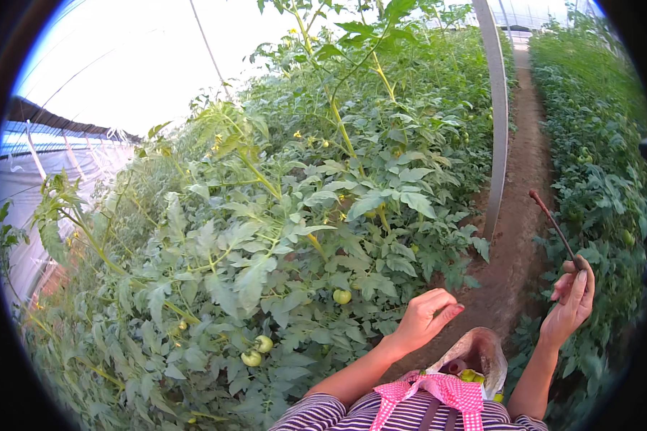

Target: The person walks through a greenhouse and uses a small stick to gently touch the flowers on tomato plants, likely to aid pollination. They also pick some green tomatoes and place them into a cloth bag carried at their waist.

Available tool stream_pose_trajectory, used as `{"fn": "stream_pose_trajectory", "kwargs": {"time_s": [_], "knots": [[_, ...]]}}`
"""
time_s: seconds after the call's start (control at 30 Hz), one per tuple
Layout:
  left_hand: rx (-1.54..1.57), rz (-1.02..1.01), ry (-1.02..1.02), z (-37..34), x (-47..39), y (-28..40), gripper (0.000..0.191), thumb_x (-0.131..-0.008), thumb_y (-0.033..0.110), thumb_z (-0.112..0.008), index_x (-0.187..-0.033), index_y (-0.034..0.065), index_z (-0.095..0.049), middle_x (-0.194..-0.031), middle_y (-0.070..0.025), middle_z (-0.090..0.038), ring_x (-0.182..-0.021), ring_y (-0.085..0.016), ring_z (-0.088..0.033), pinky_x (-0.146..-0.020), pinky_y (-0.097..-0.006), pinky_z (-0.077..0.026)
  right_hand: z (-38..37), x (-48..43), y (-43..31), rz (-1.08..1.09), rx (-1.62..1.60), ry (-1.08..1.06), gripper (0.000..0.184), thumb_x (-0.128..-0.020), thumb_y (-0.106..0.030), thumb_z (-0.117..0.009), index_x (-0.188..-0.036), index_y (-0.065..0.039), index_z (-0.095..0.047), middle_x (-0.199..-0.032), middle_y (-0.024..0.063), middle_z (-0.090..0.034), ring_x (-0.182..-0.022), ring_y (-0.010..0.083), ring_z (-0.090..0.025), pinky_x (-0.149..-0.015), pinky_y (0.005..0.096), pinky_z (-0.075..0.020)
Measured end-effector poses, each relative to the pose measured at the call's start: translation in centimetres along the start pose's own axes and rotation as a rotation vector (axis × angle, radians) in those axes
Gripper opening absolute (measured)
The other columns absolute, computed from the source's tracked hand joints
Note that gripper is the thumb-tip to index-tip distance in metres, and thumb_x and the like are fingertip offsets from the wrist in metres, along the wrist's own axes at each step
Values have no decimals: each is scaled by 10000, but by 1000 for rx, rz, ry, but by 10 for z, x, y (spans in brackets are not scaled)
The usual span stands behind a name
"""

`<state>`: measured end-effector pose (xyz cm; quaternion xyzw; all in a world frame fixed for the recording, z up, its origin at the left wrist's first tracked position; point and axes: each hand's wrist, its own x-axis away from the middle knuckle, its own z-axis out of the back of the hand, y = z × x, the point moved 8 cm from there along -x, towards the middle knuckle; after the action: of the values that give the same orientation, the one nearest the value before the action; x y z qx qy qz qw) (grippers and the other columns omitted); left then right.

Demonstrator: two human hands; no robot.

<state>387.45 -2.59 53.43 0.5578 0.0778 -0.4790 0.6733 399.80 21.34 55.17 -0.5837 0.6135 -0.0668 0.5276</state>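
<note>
My right hand [569, 304] grips a thin dark stick-like tool [551, 223] between thumb and fingers. The tool slants up and left, and its far end is coated reddish. My left hand [426, 318] hovers before my chest, fingers loosely curled and the thumb tip stained red; its inner fingers are hidden, and no object shows in it. Tomato plants [312, 242] with yellow flowers stand to its left. A green tomato [342, 296] hangs among the leaves, with two more green tomatoes [252, 357] lower down.
An open whitish bag or container [490, 355] sits at my waist, with yellow-green items [470, 375] inside. A grey post [497, 118] rises beside the dirt path [523, 145]. Another plant row [593, 134] borders the path's right side. Plastic sheeting [19, 188] forms the left wall.
</note>
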Motion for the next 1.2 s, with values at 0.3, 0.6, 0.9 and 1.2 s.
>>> {"fn": "stream_pose_trajectory", "kwargs": {"time_s": [0.3,0.6,0.9,1.2], "knots": [[2,3,22,-30,-80,-57,150,-752,30,-679,-885,6,-615,-910,-84,-631,-815,-186,-617,-715,-273,-489,-11,-70,72,22,59,37,297,-952,-199,-415,-1125,1,-550,-921,75,-610,-627,28,-457,-490,161,-348],[68,34,30,-38,-178,-132,137,-805,79,-649,-835,-2,-543,-812,-76,-573,-723,-162,-568,-656,-261,-456,-67,-155,163,-22,50,-8,266,-943,-172,-420,-1089,-4,-566,-881,64,-603,-606,32,-453,-480,157,-341],[37,57,-35,-49,-241,-209,137,-878,130,-565,-863,13,-496,-810,-94,-592,-741,-195,-572,-683,-295,-457,-121,-220,222,8,24,-72,250,-939,-155,-407,-1066,-10,-567,-867,66,-603,-605,43,-461,-491,159,-355],[-176,171,47,-47,-281,-264,172,-894,182,-543,-863,14,-520,-766,-76,-580,-743,-236,-575,-763,-337,-456,-185,-291,312,-37,-151,-208,250,-942,-163,-418,-1077,-6,-557,-878,66,-605,-622,41,-464,-509,165,-369]]}}
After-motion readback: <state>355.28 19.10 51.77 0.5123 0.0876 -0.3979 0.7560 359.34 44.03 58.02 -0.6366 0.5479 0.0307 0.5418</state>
